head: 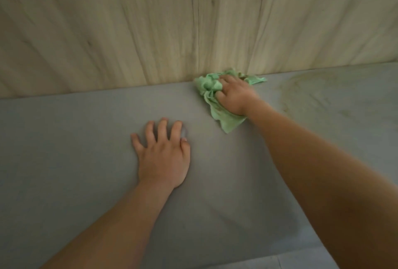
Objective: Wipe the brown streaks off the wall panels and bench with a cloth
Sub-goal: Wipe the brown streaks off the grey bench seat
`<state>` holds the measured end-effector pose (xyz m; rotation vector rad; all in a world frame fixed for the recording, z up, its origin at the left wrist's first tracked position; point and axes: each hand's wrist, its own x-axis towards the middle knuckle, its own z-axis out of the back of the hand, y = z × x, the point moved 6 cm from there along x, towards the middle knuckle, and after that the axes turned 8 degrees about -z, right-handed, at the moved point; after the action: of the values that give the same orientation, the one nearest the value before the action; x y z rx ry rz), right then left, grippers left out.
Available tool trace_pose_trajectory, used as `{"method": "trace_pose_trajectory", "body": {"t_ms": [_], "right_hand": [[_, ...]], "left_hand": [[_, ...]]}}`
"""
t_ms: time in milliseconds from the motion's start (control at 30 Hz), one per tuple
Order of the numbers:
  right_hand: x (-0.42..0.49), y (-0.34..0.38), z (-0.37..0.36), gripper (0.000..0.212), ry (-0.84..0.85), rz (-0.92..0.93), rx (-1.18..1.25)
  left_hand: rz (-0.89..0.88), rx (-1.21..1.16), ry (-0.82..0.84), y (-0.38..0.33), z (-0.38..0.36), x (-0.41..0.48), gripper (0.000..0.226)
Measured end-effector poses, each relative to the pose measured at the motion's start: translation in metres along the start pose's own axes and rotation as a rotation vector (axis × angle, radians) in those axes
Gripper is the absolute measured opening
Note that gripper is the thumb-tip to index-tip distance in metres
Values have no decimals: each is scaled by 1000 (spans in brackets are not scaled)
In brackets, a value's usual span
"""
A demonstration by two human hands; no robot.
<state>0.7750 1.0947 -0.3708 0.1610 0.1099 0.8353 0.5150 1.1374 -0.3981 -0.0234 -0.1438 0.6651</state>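
1. Two hands on my feed: the right hand [233,94] grips the green cloth [212,88], fingers curled into its bunched folds.
2. It lies under and beyond that hand, pressed on the bench [64,139] where it meets the wall panels [129,32].
3. I see brown streaks [301,90] on the bench, near its right.
4. I see the left hand [163,154] flat on the bench, fingers spread, holding nothing.

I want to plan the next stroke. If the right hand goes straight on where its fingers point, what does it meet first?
Probably the wall panels, almost at once: the right hand holds the green cloth on the bench close to their base. The exact gap is unclear.
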Motion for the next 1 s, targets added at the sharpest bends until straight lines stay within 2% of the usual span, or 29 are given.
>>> {"method": "trace_pose_trajectory", "body": {"t_ms": [133,233,300,400,467,667,800,900,1000], "right_hand": [[-9,-76,11,81,-39,-428,-92],[-17,-77,11,88,-36,-573,-81],[-20,-49,3,88,3,-511,-83],[-35,11,-14,80,13,-219,-103],[-57,33,-20,75,12,-109,-82],[-151,51,-25,76,17,-42,-63],[-233,92,-34,84,16,55,-70],[-278,113,-45,86,13,207,-74],[-302,90,-39,83,-102,273,-62]], "left_hand": [[-4,-6,8,1,-2,1,57],[-1,-27,16,2,-4,1,57],[-4,-36,33,1,-5,0,57],[-1,-85,51,4,-4,0,52],[6,-179,54,7,-4,-1,46],[35,-441,90,26,3,15,43],[93,-823,88,39,33,7,48],[110,-694,92,41,43,-8,25],[51,-510,64,26,45,-22,26]]}}
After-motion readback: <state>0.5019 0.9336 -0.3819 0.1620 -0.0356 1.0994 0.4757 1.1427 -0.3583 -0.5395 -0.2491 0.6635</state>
